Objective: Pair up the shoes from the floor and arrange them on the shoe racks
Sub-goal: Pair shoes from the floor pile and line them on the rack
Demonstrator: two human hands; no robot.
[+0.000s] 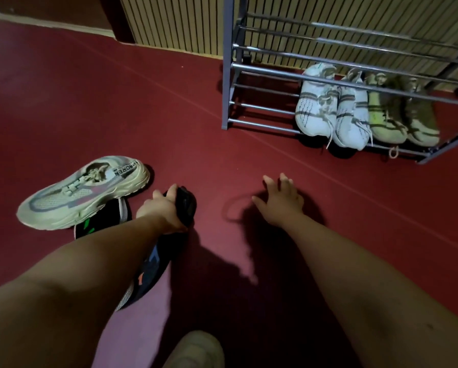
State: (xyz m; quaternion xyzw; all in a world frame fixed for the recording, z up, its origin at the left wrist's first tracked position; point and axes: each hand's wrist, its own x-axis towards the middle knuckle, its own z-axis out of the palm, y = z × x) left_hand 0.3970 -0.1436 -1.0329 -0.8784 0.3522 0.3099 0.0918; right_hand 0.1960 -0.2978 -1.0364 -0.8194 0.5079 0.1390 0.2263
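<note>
While the left hand (161, 211) curls its fingers round the heel of a black sneaker (149, 272) on the red floor (63, 102), toe toward the person, the right hand (282, 200) hovers, fingers spread. A cream mesh sneaker (84, 192) lies beside.

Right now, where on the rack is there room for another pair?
Bottom shelf: bare bars between the left post and the white pair. Right half is crowded, white pair beside green pair. Upper shelves look bare where visible.

Dim, hard shadows; wide-angle edge warp
</note>
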